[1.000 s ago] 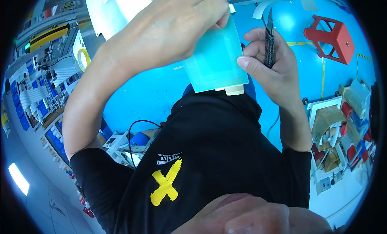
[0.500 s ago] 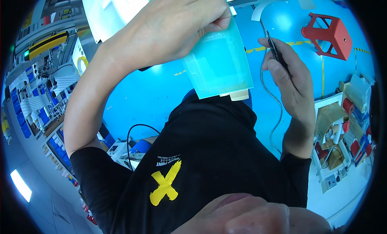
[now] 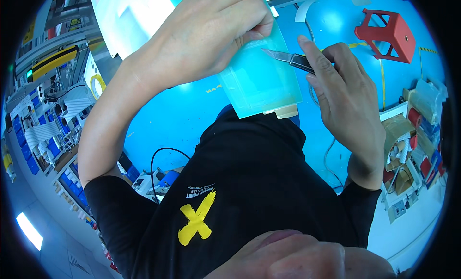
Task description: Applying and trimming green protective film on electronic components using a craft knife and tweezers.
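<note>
Fingers of left hand (image 3: 211,34) grip translucent box (image 3: 261,82); right hand (image 3: 343,86) angles knife (image 3: 290,59).

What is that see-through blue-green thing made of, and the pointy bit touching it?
The blue-green block looks like clear, glossy plastic: light shines through it. The blade in the right hand looks like bare metal, grey and shiny.

The right hand (image 3: 343,94) is bringing the knife (image 3: 290,59) in toward the pale blue pouch (image 3: 259,77): a second ago the blade was standing nearly upright beside the pouch, and now it is lying almost level with its tip touching the pouch's face. The left hand (image 3: 211,34) is tilting the pouch slightly, so its cream-coloured tab (image 3: 286,111) is sitting a little farther right.
</note>
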A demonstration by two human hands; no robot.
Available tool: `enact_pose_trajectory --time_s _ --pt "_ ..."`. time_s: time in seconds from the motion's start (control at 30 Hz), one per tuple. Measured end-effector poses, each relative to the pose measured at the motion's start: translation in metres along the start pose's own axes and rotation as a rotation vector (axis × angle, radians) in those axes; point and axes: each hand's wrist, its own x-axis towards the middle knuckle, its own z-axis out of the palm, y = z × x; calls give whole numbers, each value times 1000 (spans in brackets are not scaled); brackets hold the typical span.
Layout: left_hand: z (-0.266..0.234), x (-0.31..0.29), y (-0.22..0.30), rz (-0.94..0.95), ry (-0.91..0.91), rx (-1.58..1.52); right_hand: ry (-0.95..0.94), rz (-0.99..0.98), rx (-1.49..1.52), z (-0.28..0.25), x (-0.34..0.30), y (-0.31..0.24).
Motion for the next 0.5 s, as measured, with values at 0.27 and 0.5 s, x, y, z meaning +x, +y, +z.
enact_pose_trajectory --time_s 0.27,0.5 --pt "3 -1 -3 75 49 16 14 -2 20 -4 9 1" --pt "8 -7 -10 113 72 -36 26 -14 -9 -10 11 2"
